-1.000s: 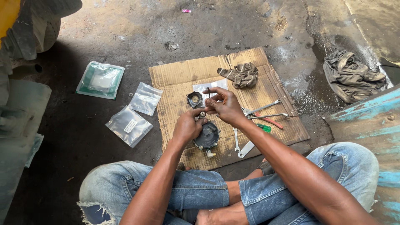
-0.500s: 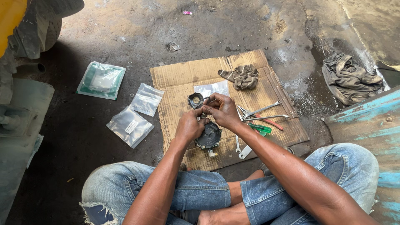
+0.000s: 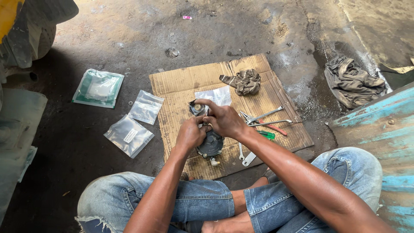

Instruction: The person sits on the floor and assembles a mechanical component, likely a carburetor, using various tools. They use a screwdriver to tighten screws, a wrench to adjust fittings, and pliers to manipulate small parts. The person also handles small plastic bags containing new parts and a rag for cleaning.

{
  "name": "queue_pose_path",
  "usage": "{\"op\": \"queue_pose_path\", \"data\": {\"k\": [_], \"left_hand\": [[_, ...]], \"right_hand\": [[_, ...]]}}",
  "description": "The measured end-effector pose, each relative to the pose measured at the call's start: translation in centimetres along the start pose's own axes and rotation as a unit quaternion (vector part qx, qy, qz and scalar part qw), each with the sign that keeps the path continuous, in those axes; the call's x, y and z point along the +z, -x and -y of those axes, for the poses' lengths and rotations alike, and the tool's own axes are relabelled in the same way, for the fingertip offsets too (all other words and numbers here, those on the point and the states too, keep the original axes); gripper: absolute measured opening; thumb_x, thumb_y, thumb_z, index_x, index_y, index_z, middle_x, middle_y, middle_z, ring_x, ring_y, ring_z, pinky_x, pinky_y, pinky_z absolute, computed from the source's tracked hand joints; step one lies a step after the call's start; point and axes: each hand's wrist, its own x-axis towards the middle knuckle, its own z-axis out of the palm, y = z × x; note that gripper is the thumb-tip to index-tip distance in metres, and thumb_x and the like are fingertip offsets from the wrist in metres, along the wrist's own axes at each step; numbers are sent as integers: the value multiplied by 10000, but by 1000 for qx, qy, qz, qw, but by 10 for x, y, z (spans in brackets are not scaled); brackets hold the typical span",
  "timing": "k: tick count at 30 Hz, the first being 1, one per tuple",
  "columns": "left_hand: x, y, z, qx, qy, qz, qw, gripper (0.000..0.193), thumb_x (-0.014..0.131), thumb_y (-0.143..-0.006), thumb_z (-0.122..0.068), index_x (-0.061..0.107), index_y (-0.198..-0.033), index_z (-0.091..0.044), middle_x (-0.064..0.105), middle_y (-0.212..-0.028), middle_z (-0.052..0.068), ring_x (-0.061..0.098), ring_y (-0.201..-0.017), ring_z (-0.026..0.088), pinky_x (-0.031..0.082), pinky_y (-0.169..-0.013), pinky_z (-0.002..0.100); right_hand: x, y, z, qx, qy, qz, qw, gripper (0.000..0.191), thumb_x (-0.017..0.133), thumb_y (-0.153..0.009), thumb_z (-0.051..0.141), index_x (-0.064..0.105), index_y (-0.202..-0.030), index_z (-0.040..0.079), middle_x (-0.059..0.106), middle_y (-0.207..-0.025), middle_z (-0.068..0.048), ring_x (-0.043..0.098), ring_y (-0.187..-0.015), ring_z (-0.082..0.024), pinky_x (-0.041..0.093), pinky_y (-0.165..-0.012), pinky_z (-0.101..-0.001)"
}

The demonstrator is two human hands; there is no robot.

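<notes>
- Head view, the hands: the left hand [image 3: 189, 133] is closed around the side of a dark, round, greasy metal engine part [image 3: 210, 144] and holds it over a flattened sheet of brown cardboard [image 3: 181, 84] on the ground. The right hand [image 3: 224, 121] curls over the top of the part, its fingers pinched near a small round silvery cap [image 3: 197, 107] at the upper end; what exactly the fingertips grip is hidden.
- Head view, where the part sits: just in front of the person's crossed legs in torn blue jeans [image 3: 202, 200], near the cardboard's front half and touching both hands.
- Head view, tools: chrome spanners [image 3: 264, 115], red-handled pliers [image 3: 276, 128], a green-handled screwdriver [image 3: 267, 135] and a small flat wrench [image 3: 249, 159] lie just right of the hands, within reach.
- Head view, the rest: a crumpled brown rag [image 3: 245, 81] and a clear plastic sleeve [image 3: 217, 95] lie further up the cardboard; three sealed plastic packets [image 3: 129, 134] rest on the dirty concrete to the left, and a grey cloth heap [image 3: 351, 82] lies well apart on the right.
- Doing it well, as I judge it: keep the left-hand clamp firm so the body cannot turn, work the small piece with fingertips only, and stay over the cardboard so anything dropped lands where it is found.
</notes>
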Motion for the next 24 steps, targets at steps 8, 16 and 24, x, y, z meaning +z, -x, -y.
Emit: {"op": "queue_pose_path", "data": {"k": [8, 16, 24], "left_hand": [[6, -5, 13, 40, -11, -42, 998, 369, 722, -872, -169, 727, -1222, -51, 736, -1061, 254, 735, -1021, 388, 553, -929, 457], [0, 1, -4, -5, -26, 17, 1000, 406, 795, -824, -232, 736, -1204, -101, 754, -1014, 212, 764, -914, 325, 560, -879, 434], [-2, 0, 7, 67, 15, -10, 998, 368, 798, -808, -190, 760, -1154, -71, 760, -1015, 202, 756, -944, 333, 564, -852, 424]], "right_hand": [[-15, 5, 3, -170, 65, -64, 981, 544, 675, -974, 288, 499, -1477, 180, 680, -1125, -202, 698, -940, -328, 586, -743, -440], [-28, -22, 11, 136, 55, 11, 989, 360, 602, -1017, 299, 700, -1310, 115, 752, -706, -159, 707, -596, -231, 542, -559, -395], [-41, -17, -2, 8, -90, -28, 996, 306, 779, -874, 357, 815, -991, 77, 775, -802, -94, 716, -669, -171, 571, -589, -334]]}}
